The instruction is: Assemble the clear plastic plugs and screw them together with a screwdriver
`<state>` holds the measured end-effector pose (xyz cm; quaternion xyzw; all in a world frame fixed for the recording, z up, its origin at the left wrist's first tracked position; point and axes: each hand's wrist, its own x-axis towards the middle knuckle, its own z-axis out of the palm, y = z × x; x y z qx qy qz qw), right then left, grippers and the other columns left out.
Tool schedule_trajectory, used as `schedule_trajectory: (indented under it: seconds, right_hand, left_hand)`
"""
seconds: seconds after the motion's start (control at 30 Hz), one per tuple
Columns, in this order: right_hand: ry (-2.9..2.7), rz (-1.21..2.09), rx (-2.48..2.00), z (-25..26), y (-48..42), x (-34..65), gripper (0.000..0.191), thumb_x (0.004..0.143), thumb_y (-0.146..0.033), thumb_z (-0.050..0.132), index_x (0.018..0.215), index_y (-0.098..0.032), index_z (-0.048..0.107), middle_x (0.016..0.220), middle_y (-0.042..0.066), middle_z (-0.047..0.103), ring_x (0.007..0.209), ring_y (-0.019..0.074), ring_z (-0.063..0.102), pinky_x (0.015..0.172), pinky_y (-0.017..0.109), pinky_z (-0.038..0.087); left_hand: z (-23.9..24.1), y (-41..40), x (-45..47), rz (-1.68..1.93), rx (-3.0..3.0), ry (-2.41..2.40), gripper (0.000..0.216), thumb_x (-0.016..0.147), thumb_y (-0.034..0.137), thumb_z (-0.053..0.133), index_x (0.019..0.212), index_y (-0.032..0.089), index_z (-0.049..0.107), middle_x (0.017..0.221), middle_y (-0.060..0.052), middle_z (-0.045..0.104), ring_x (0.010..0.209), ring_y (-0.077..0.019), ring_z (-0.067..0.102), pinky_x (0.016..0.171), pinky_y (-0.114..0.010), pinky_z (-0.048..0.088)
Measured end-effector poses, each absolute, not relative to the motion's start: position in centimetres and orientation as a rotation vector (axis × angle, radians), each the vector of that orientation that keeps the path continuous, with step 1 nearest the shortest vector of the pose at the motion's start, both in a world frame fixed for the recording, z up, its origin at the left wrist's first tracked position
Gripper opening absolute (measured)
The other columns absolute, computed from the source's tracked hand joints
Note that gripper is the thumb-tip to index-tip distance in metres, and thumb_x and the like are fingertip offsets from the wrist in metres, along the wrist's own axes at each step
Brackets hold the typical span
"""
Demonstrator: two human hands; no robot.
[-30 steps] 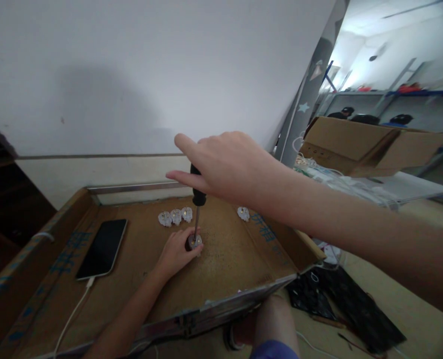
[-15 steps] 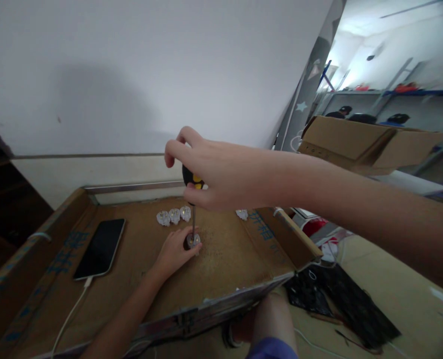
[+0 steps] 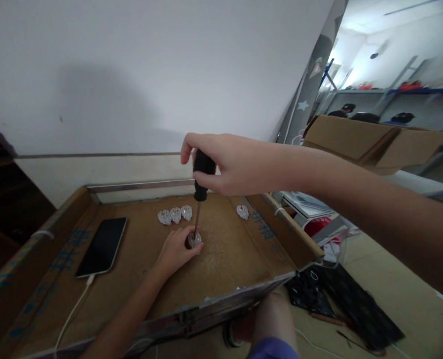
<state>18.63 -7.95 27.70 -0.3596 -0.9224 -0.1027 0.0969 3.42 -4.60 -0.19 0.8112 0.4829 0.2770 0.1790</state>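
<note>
My right hand (image 3: 214, 162) is closed around the black handle of a screwdriver (image 3: 202, 167), which stands nearly upright. Its shaft runs down to a small clear plastic part with metal pieces (image 3: 195, 240). Thumb and fingers of my left hand (image 3: 176, 249) pinch that part against the cardboard (image 3: 221, 279). Just beyond, three similar clear plastic parts (image 3: 175, 215) sit in a row. Another clear part (image 3: 243, 212) lies off to the right. Whether the screwdriver's tip sits in a screw is too small to make out.
A phone (image 3: 102, 247) with a white cable (image 3: 74, 309) lies at left on the cardboard. Raised cardboard edges (image 3: 296, 232) border the work surface. Behind rises a pale wall (image 3: 131, 75). At right are an open carton (image 3: 348, 139), black plastic (image 3: 348, 299) on the floor and people farther back.
My right hand has shifted slightly right and turned, so more of the screwdriver's handle shows and the fingers sit differently on it. My left hand keeps its hold on the clear part.
</note>
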Motion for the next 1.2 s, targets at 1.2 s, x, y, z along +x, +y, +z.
schedule_trajectory:
  seconds: [1.2]
  right_hand:
    - [-2.636,-0.186,-1.133,27.2,-8.4,18.3,0.03,0.09,-0.03,0.045,0.115,-0.014,0.05,0.101,0.009,0.061,0.085,0.0173,0.056,0.074,0.029,0.04]
  left_hand:
    - [-0.2,-4.5,3.4,0.754,2.269,1.351,0.039,0.078,0.037,0.059,0.112,0.019,0.058,0.1,-0.007,0.067,0.093,-0.0249,0.06,0.085,-0.037,0.043]
